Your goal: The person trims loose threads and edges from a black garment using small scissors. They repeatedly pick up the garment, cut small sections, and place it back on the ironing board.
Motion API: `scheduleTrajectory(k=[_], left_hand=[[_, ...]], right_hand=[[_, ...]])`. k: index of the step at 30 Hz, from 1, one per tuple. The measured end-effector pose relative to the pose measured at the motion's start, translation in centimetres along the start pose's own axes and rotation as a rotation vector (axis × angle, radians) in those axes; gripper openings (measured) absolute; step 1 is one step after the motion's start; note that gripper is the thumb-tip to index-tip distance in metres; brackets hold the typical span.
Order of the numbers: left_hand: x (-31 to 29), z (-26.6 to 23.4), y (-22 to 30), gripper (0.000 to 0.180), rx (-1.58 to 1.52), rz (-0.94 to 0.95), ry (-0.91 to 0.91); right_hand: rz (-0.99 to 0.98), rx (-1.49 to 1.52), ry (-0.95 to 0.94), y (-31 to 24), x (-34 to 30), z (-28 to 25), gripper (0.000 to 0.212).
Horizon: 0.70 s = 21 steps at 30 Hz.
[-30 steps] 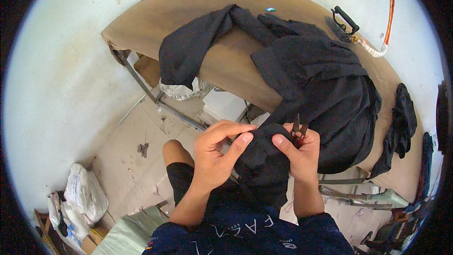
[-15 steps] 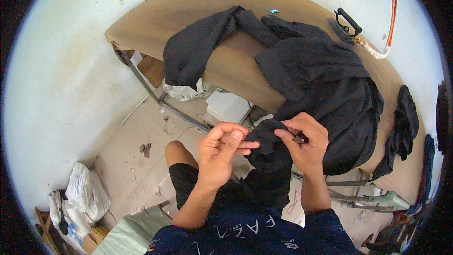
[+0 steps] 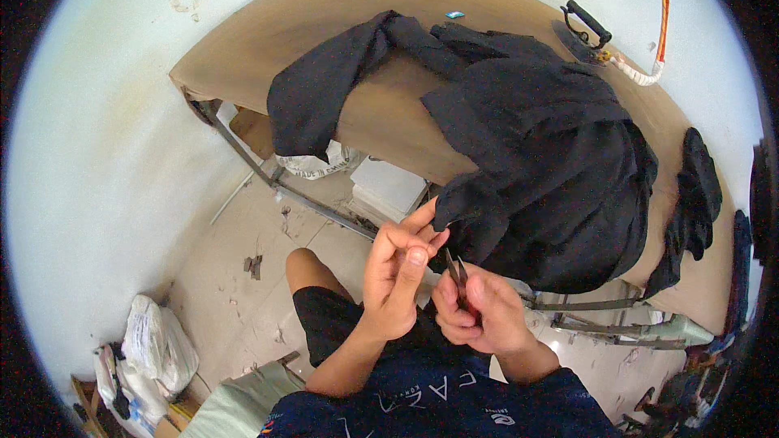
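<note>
A large piece of black cloth, apparently a garment [image 3: 544, 154], lies bunched over the padded brown table [image 3: 243, 40] and hangs over its near edge. My left hand [image 3: 398, 272] is closed at the hanging edge of the cloth, its fingertips on the fabric and thumb curled against the forefinger. Any thread between the fingers is too small to make out. Just to the right and a little lower, my right hand [image 3: 487, 312] grips small dark thread snips [image 3: 459, 280]. Their two pointed blades stand apart, aimed up toward the cloth edge.
An iron [image 3: 586, 31] with a black handle rests at the back right, near an orange cord [image 3: 663, 8]. Another black cloth piece [image 3: 695, 195] lies on the table's right end. Below are a metal frame, white stacked material [image 3: 388, 186] and plastic bags [image 3: 158, 345].
My right hand has let go of the cloth edge, dropped lower and turned the snips blades-up. My left hand has moved slightly right onto the cloth edge. The view has shifted a little.
</note>
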<state>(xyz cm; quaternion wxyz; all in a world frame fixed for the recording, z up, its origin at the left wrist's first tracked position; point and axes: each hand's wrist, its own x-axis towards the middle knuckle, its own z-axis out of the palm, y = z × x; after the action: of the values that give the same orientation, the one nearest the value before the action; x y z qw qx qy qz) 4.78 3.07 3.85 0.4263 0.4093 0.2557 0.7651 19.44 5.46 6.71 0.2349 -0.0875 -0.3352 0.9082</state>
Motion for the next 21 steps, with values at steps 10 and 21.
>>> scheduleTrajectory(k=[10,21], left_hand=[[0.0,-0.3,0.2,0.011,0.074,0.098,-0.128],[-0.4,-0.7,0.2,0.012,-0.068,0.048,-0.096]], right_hand=[[0.003,-0.11,0.117,-0.4,1.1,-0.1,0.034],[-0.02,-0.133,0.13,-0.2,1.1,-0.1,0.036]])
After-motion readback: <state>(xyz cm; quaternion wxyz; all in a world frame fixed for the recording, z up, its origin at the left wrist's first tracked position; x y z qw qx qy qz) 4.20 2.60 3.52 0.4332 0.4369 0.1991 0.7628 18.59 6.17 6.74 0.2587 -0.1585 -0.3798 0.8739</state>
